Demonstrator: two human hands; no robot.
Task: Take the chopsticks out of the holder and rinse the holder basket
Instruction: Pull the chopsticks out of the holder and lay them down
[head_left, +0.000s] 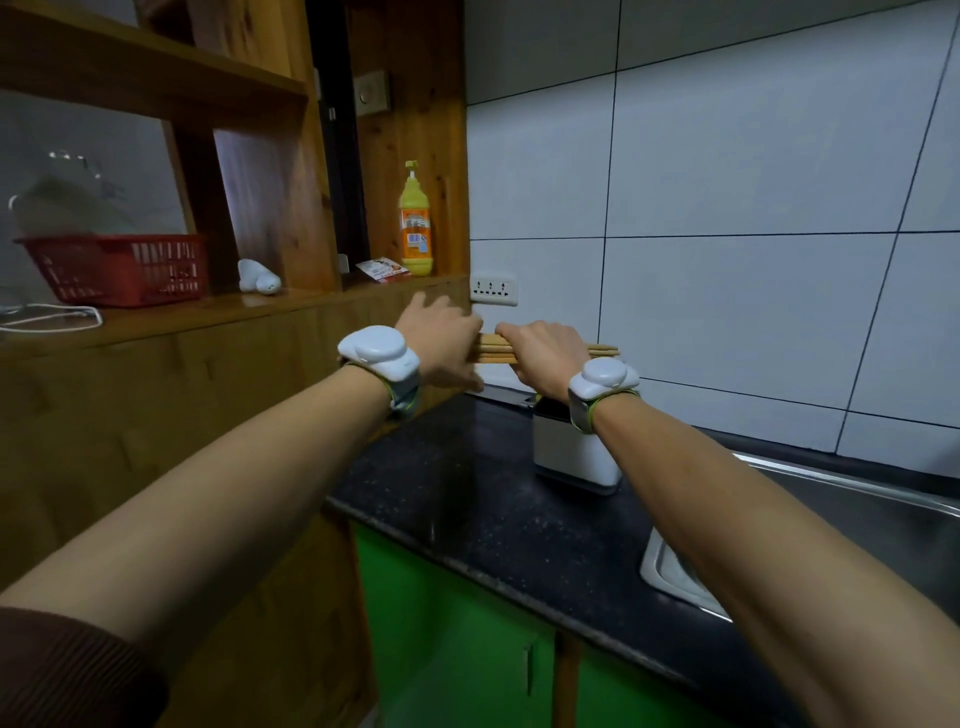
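A bundle of wooden chopsticks (493, 348) lies level in the air above the counter, held at both ends. My left hand (441, 340) grips its left end, close to the wooden cabinet side. My right hand (543, 358) is closed around the middle, and the thin tips (605, 351) stick out to its right. Just below my right wrist stands the white chopstick holder (574, 457) on the black countertop (483, 499). Its dark top opening is partly hidden by my wrist.
A steel sink (670, 566) lies at the right of the counter. A wall socket (493, 288) sits behind my hands. On the wooden shelf stand a yellow detergent bottle (415, 223), a red basket (119, 267) and a white cable (52, 317). Green cabinet doors (457, 623) are below.
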